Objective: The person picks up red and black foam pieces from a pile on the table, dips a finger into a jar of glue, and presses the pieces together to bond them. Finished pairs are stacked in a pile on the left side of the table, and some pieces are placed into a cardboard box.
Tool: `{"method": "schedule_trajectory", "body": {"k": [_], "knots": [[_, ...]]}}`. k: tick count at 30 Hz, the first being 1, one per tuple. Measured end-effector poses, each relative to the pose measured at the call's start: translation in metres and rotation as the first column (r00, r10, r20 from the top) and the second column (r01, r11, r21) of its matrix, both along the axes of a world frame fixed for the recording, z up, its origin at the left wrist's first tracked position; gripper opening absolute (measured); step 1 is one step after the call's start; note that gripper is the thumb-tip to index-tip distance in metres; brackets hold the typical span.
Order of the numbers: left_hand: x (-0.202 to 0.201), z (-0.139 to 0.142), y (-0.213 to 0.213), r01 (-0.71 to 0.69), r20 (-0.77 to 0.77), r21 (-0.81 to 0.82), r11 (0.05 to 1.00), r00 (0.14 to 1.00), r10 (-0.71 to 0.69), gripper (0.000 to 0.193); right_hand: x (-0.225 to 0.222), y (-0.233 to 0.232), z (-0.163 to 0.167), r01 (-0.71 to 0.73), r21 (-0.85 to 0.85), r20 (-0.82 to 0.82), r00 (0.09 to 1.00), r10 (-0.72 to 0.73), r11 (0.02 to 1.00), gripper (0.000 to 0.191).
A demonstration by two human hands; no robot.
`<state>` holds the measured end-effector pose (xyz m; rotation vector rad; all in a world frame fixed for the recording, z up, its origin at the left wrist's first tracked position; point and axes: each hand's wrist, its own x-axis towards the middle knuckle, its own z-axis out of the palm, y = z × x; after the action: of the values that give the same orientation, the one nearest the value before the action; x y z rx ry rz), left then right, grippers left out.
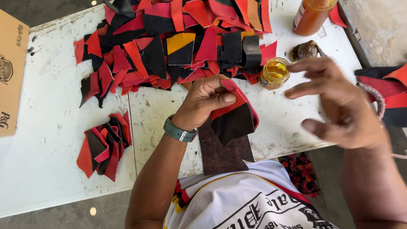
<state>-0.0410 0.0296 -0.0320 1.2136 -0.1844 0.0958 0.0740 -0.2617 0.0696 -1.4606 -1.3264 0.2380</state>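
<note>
Red-and-black piece (233,114) sits mid-table, near edge, on a dark brown board (224,149). Left hand (204,99) pinches its top edge, thumb on top, prob. to keep it flat. Right hand (337,102) hovers open, fingers spread, holding nothing, just right of the glue jar (274,72). Big pile of cut pieces (181,33) far side; small stack (104,146) left; orange bottle (316,4) far right. Nothing blocks the way btw hands.

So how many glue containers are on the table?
2: a bottle of orange liquid at the table's far right, and an open jar of yellow glue nearer, just beyond the right hand. Others may be hidden under scraps.
</note>
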Motion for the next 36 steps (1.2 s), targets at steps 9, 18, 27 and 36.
{"method": "schedule_trajectory", "body": {"k": [9, 18, 27, 36], "knots": [[-0.001, 0.020, -0.010, 0.021, 0.051, 0.053, 0.998, 0.998, -0.023, 0.019, -0.014, 0.034, -0.014, 0.079, 0.010, 0.226, 0.971, -0.079, 0.997, 0.061], [-0.010, 0.024, -0.004, 0.059, 0.011, 0.046, 0.997, 0.998, -0.059, 0.021, -0.024, 0.049, -0.008, 0.253, 0.003, 0.585, 0.784, -0.207, 0.967, 0.057], [-0.012, 0.024, -0.003, 0.051, 0.047, 0.007, 0.999, 0.998, -0.051, 0.015, -0.032, 0.045, -0.008, 0.236, 0.040, 0.600, 0.771, -0.212, 0.971, 0.050], [-0.015, 0.024, 0.001, 0.082, 0.029, -0.001, 0.997, 0.996, -0.082, 0.015, -0.032, 0.042, -0.010, 0.188, 0.017, 0.388, 0.904, -0.179, 0.982, 0.056]]}}
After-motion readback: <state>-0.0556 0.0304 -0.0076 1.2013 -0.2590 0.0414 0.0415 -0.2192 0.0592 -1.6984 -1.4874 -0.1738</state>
